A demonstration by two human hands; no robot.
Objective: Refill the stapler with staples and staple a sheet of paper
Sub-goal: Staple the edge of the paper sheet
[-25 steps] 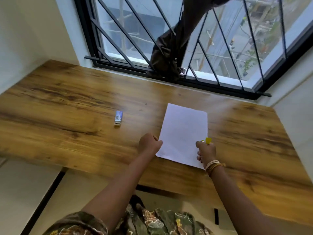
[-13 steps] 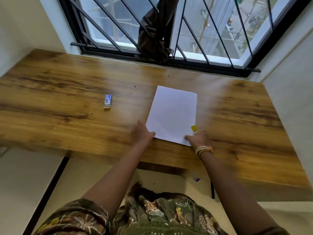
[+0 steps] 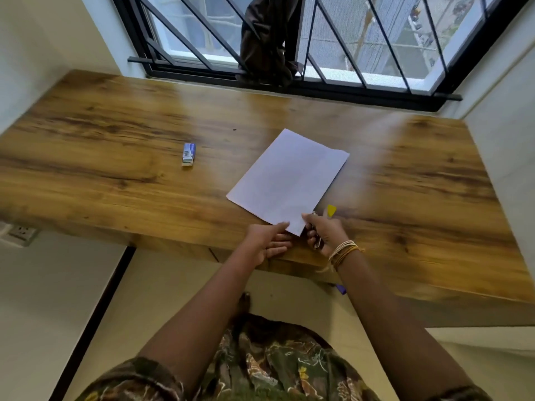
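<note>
We stand at the wooden bench [image 3: 115, 157], the sheet of paper [image 3: 289, 180] lying tilted near its front edge, its near corner pointing to 6 o'clock. Our left hand [image 3: 265, 241] rests on the bench edge with fingers loosely spread, its grip empty, the index finger touching the paper's near corner. Our right hand [image 3: 324, 233], thread bands on the wrist, has its grip closed around the stapler [image 3: 318, 227], whose yellow end pokes out toward 12 o'clock; the thumb presses on the same corner. A small blue staple box [image 3: 188, 154] sits well apart at 10 o'clock from the paper.
</note>
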